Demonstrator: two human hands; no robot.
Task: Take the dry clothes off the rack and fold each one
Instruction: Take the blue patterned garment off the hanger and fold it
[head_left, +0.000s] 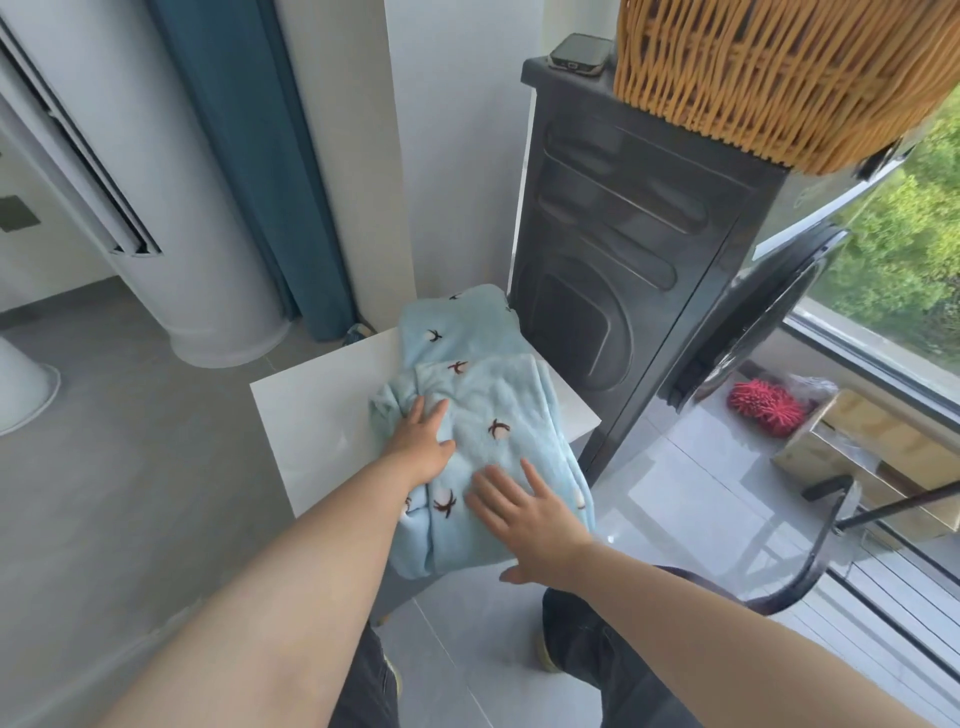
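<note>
- A person looks down at their own bare forearms, which reach forward over a small white tabletop.
- A light blue fleece garment with small dark and white motifs lies on the right half of the tabletop, partly folded. Its near end hangs over the near edge.
- The left hand rests flat on the left side of the garment, with straight fingers pressing beside a bunched fold.
- The right hand lies palm down on the near part of the garment, fingers spread and straight, gripping nothing.
- The two hands are just beside each other, not touching.
- A dark washing machine stands just right of the tabletop and beyond it.
- On top of the machine sit a wicker basket and, to its left, a phone.
- Far left are a blue curtain and a white column-shaped appliance.
- On the floor to the right, near a window, lie a red spiky object and a cardboard box.
</note>
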